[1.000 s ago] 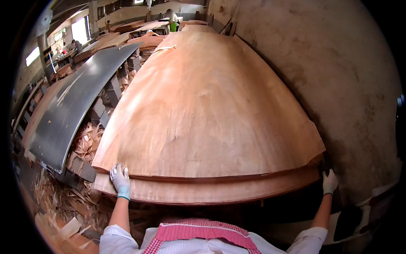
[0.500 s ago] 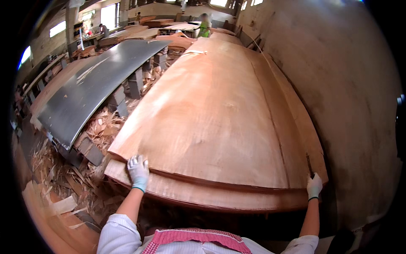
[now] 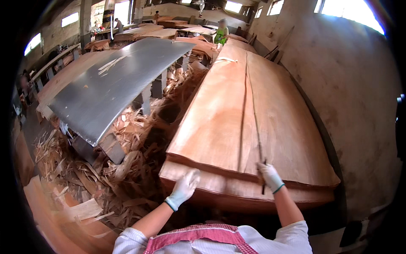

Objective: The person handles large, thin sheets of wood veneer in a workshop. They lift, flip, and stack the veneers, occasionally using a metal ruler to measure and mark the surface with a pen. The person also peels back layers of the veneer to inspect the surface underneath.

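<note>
A tall stack of thin reddish-brown wood veneer sheets (image 3: 211, 131) stretches away in front of me, its upper sheets set back from the lower front edge. My right hand (image 3: 270, 175), in a white glove with a teal cuff, is closed around the near end of a long thin dark rod (image 3: 255, 120). The rod runs lengthwise over the top sheet, with a dark line like a shadow beside it. My left hand (image 3: 184, 187), gloved alike, is at the stack's front edge near its left corner. Its fingers look extended and slightly blurred; nothing shows in them.
On the left a dark glossy panel (image 3: 122, 80) rests on grey blocks (image 3: 144, 99). Veneer scraps (image 3: 122, 165) cover the floor between panel and stack. A bare wall (image 3: 338, 80) borders the right side. A person in green (image 3: 221, 34) stands beyond the stack's far end.
My right hand has brought the rod leftward from the stack's right side toward its middle. My left hand has come off the left corner of the upper sheets. The view has shifted left.
</note>
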{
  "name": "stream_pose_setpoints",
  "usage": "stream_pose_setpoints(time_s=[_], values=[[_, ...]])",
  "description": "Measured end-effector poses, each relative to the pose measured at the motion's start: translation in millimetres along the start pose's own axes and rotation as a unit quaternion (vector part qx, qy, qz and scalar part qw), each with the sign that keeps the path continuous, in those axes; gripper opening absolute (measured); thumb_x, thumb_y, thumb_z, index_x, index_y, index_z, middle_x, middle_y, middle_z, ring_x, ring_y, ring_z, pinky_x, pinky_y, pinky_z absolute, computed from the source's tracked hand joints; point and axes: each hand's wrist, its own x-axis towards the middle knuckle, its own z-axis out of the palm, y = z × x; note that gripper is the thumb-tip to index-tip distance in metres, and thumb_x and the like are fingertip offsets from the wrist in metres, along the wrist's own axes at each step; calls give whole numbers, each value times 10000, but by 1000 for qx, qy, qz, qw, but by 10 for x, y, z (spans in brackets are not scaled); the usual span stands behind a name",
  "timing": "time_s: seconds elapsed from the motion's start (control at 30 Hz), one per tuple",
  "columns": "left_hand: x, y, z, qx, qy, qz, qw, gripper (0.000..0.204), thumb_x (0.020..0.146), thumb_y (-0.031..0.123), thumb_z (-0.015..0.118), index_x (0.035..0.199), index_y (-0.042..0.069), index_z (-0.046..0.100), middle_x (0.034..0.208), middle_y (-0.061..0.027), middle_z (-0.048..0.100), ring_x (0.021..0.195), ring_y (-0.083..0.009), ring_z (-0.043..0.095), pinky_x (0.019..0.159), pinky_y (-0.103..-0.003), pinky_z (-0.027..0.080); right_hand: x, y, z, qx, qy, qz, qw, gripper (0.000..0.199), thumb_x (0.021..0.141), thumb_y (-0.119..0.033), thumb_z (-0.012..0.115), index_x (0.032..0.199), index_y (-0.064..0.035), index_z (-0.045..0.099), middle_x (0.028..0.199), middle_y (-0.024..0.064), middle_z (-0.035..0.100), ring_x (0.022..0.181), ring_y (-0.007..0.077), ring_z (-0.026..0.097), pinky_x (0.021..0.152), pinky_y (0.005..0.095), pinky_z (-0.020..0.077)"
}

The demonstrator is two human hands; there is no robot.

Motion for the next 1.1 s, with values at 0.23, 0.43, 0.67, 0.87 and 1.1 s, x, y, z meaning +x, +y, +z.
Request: stream_pose_setpoints(time_s=[0.23, 0.43, 0.67, 0.87, 1.1], values=[[-422, 1364, 133, -71, -97, -192, 974, 403, 995, 292, 469, 1274, 2, 460, 1125, -107, 573, 853, -161, 621, 719, -268, 541, -302, -352, 2015, -171, -279, 12, 945, 414, 903, -462, 583, 788, -67, 630, 641, -1, 536, 517, 93, 459, 470, 251, 353], [-38, 2050, -290, 35, -45, -129, 990, 260, 1007, 257, 408, 1028, 34, 542, 639, 61, 370, 484, -33, 302, 418, -199, 253, 1054, -888, 3004, -95, -86, -161, 979, 417, 917, -434, 511, 779, -46, 574, 601, 44, 542, 483, 132, 470, 468, 294, 385], [208, 2331, -1314, -49, 3, -206, 977, 226, 1008, 232, 415, 1063, 47, 532, 606, 75, 326, 444, -24, 267, 389, -192, 235, 1704, -966, 4078, -17, -178, -100, 979, 381, 937, -365, 502, 700, -67, 512, 576, 54, 525, 449, 152, 463, 432, 293, 378], [937, 2835, -1893, 48, -16, -247, 968, 209, 991, 237, 459, 1094, 69, 530, 649, 52, 403, 481, -29, 327, 422, -194, 294, 2218, -1408, 4676, 41, -84, -71, 993, 302, 935, -319, 546, 818, -43, 508, 624, 59, 535, 454, 132, 465, 407, 269, 364], [1568, 3309, -2563, 180, 21, -190, 965, 141, 952, 227, 519, 973, 88, 528, 622, 54, 409, 452, -37, 368, 391, -207, 349, 2542, -1682, 5233, 27, -195, -99, 975, 275, 931, -335, 565, 860, -70, 542, 625, -4, 491, 492, 93, 432, 444, 259, 359]])
